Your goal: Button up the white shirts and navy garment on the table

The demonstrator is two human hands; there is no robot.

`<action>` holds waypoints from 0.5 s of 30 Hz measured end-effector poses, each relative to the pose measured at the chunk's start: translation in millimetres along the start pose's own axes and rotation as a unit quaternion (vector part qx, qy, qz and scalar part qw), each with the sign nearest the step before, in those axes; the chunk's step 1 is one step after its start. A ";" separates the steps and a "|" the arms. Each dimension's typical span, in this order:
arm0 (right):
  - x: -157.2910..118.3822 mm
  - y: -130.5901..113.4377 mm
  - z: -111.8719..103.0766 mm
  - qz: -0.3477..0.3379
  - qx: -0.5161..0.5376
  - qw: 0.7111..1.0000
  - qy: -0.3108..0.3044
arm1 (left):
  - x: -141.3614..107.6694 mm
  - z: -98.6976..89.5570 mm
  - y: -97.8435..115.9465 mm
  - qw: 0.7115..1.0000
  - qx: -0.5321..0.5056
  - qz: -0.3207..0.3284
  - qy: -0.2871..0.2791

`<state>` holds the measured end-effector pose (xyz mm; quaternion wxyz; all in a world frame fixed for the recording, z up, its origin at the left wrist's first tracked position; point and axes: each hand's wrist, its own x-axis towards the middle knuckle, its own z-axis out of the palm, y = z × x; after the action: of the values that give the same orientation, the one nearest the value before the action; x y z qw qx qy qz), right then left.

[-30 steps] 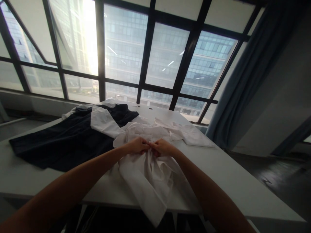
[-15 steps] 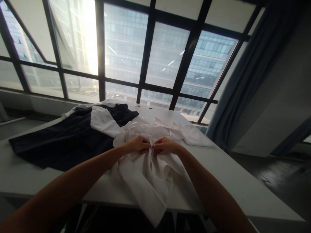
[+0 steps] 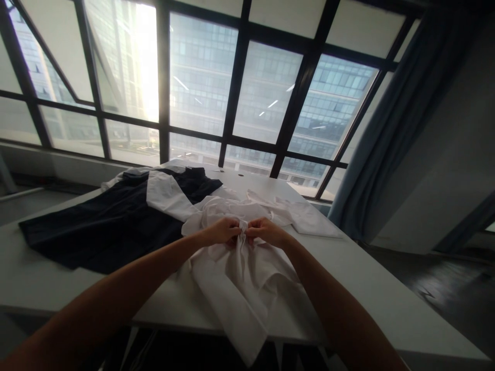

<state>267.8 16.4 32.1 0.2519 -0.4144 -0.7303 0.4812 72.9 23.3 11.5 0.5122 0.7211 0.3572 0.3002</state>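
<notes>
A crumpled white garment (image 3: 243,304) lies on the white table, one pointed end hanging over the near edge. My left hand (image 3: 226,230) pinches its gathered cloth from the left. From the right, my right hand (image 3: 265,231) grips the same cloth, fingers closed, the two hands almost touching. Narrow folds run down from between the fingertips. What lies under the fingers is hidden. A dark navy garment (image 3: 104,221) is spread to the left, with a white sleeve (image 3: 168,193) across it.
The white table (image 3: 371,299) reaches back toward large black-framed windows (image 3: 201,77). More white cloth (image 3: 309,219) extends to the right behind my hands. A blue curtain (image 3: 371,154) hangs at the right, beyond the table's edge.
The gathered cloth between my fingers has bunched into tighter folds, and my hands have shifted slightly. The whole view has moved a little.
</notes>
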 end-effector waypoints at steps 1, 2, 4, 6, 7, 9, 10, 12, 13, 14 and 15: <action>0.1 0.1 0.2 0.002 -0.005 1.000 0.003 | -0.6 0.7 0.8 1.000 -0.012 0.001 0.000; 0.4 0.5 0.4 0.011 -0.017 1.000 0.007 | -1.1 1.2 1.1 1.000 -0.015 0.001 0.000; 1.7 2.2 0.8 0.031 -0.052 0.998 0.018 | -1.6 1.9 0.2 1.000 -0.004 0.004 -0.001; 3.9 5.1 1.7 0.043 -0.081 0.995 0.031 | -1.3 2.3 -2.2 1.000 0.012 0.011 -0.002; 5.3 7.1 2.5 0.044 -0.089 0.994 0.036 | -0.7 2.7 -3.4 1.000 0.020 0.015 -0.003; 8.4 11.6 4.0 0.043 -0.107 0.992 0.043 | 1.0 2.9 -4.6 0.999 0.035 0.020 -0.001; 10.0 14.1 4.3 0.045 -0.122 0.990 0.051 | 2.2 2.3 -4.4 0.999 0.037 0.019 0.000; 12.3 18.6 1.8 0.064 -0.162 0.982 0.079 | 4.3 -3.0 -2.5 0.999 0.030 0.015 0.003; 12.3 20.3 -1.9 0.079 -0.176 0.977 0.093 | 5.0 -8.8 -1.0 1.000 0.024 0.014 0.004; 11.1 21.5 -7.7 0.094 -0.181 0.973 0.105 | 5.2 -17.2 0.5 1.000 0.018 0.016 0.004; 8.6 21.9 -15.8 0.102 -0.175 0.973 0.110 | 5.0 -28.3 1.7 1.000 0.016 0.022 0.003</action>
<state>283.4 35.7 18.3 0.2039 -0.5749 -0.7249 0.3200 53.5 41.9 21.8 0.4927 0.7358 0.3475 0.3083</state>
